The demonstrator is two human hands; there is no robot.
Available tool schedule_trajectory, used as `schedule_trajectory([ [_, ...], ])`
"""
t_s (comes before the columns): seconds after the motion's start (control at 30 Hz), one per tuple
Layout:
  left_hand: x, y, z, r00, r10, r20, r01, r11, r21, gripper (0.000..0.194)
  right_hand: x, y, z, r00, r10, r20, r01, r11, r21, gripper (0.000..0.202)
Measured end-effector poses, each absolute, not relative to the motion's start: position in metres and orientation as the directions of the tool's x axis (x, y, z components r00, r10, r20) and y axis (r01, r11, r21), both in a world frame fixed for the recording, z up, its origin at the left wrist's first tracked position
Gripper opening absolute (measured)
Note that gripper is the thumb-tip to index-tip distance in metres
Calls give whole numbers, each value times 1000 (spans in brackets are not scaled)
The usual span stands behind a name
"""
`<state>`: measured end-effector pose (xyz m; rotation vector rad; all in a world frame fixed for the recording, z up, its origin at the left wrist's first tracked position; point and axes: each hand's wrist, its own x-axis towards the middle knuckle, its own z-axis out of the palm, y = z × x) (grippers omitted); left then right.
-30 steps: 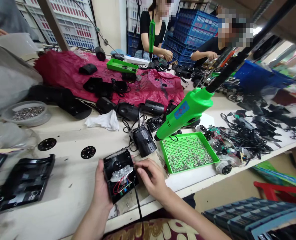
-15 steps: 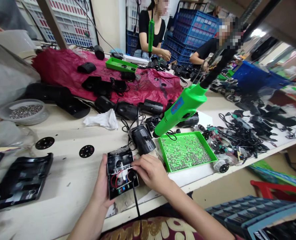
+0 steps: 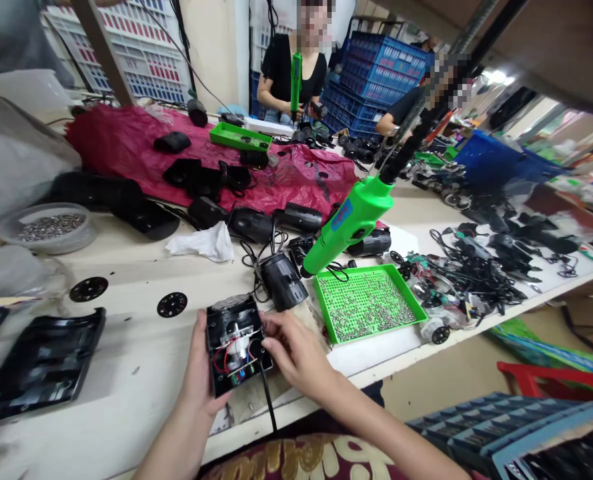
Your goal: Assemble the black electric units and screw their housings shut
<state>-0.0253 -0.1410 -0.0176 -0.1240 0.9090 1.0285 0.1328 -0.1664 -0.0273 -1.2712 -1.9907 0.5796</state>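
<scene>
Over the front of the bench, my left hand (image 3: 199, 363) holds a black plastic housing half (image 3: 221, 383) by its left side and underneath. Inside the open shell are red and blue wires, a whitish round part and a small circuit board (image 3: 243, 371). A black cord (image 3: 269, 403) hangs from its near edge. My right hand (image 3: 293, 347) is at the shell's right edge, fingers bent and thumb close to the fingertips; anything small between them is hidden. Just behind, a black cylindrical housing (image 3: 282, 280) stands with cords, below a hanging green electric screwdriver (image 3: 346, 223).
Right of my hands lies a green tray (image 3: 371, 303) of screws. Wired parts (image 3: 461, 267) are heaped farther right. At left are black discs (image 3: 172, 305), a housing shell (image 3: 41, 360) and a screw tub (image 3: 49, 227). Co-workers sit across the bench.
The housing and both hands have shifted slightly left in view. My right fingertips have moved from inside the shell to its right edge. A co-worker's hand now holds the far screwdriver.
</scene>
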Motion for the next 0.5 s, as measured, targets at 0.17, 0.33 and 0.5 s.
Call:
schedule_trajectory([
  [0.17, -26, -141, -16, 150, 744, -651, -818, 463, 341, 62, 130, -203, -32, -211, 977, 36, 351, 110, -930, 18],
  [0.33, -25, -143, -16, 84, 773, -629, -845, 390, 365, 64, 126, -225, -47, -381, 923, -47, 360, 102, -927, 26],
  [0.5, -19, -141, -12, 13, 826, -564, -860, 297, 415, 67, 124, -225, -45, -181, 983, -9, 326, 51, -944, 38],
])
